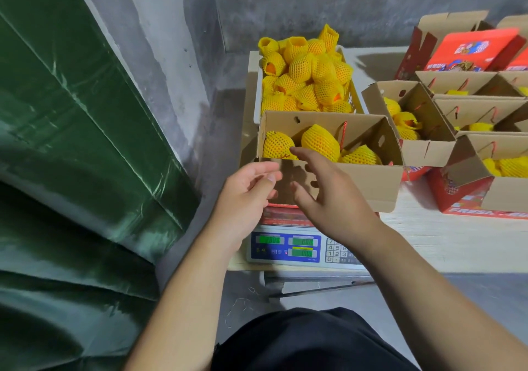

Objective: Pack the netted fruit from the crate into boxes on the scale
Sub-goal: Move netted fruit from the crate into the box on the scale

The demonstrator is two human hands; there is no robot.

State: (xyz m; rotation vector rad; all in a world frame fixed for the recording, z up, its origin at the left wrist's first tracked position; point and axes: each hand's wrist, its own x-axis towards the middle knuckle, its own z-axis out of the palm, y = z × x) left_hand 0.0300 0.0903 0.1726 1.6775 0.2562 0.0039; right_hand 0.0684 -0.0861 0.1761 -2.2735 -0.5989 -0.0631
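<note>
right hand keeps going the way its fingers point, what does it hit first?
Probably the netted fruit in the middle of the box on the scale. The right hand points up-left over the near wall; depth is unclear.

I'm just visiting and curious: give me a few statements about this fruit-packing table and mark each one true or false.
1. The box on the scale holds netted fruit. True.
2. The crate behind that box is empty. False: it is heaped with netted fruit.
3. Both hands are holding fruit. False: the left hand and right hand hold nothing, fingers loose in front of the box's near wall.
4. The scale has lit green displays. True.
5. More open boxes stand to the right. True.
</note>
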